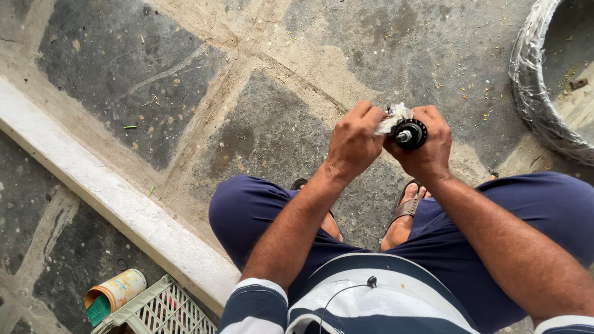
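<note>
From my remote seat I saw the right hand [426,145] wrapped tight around a black round hub [409,133], axle end facing up, steadying it above the knees at one o'clock, while the left hand [354,139] pinched a white rag [391,117] against it to wipe.

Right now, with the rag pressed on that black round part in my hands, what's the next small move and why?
Probably turn the black round part a little in your right hand while the left hand keeps the white rag against it. The rag touches only the part's upper left edge beside the metal axle end, so the rest of the rim looks unwiped.
</note>
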Demonstrator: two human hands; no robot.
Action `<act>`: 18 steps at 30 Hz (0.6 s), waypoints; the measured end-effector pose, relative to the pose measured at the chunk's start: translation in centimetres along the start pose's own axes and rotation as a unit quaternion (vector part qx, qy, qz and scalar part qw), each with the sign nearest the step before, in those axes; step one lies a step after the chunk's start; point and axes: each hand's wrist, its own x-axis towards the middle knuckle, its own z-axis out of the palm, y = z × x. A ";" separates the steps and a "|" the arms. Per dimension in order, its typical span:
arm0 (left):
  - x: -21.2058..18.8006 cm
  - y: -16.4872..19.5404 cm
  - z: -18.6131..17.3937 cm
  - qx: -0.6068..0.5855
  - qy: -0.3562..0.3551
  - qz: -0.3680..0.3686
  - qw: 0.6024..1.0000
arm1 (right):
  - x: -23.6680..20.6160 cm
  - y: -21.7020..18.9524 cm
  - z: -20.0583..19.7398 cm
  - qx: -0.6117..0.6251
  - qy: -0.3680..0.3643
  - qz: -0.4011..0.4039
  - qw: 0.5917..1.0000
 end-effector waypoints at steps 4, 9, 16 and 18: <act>0.4 1.4 -1.2 -0.010 0.096 0.054 0.994 | 0.1 -0.1 0.0 0.018 0.003 -0.021 1.000; 1.2 1.4 -1.4 -0.307 0.035 -0.203 0.929 | 0.5 -0.7 0.0 0.058 -0.018 -0.034 0.998; 1.1 0.1 0.1 -0.409 0.126 -0.178 0.886 | 1.9 -1.4 -0.9 0.070 -0.075 -0.032 0.994; 1.1 -0.2 0.3 -0.525 0.139 -0.203 0.815 | 2.0 -1.3 -0.8 0.060 -0.075 -0.046 0.994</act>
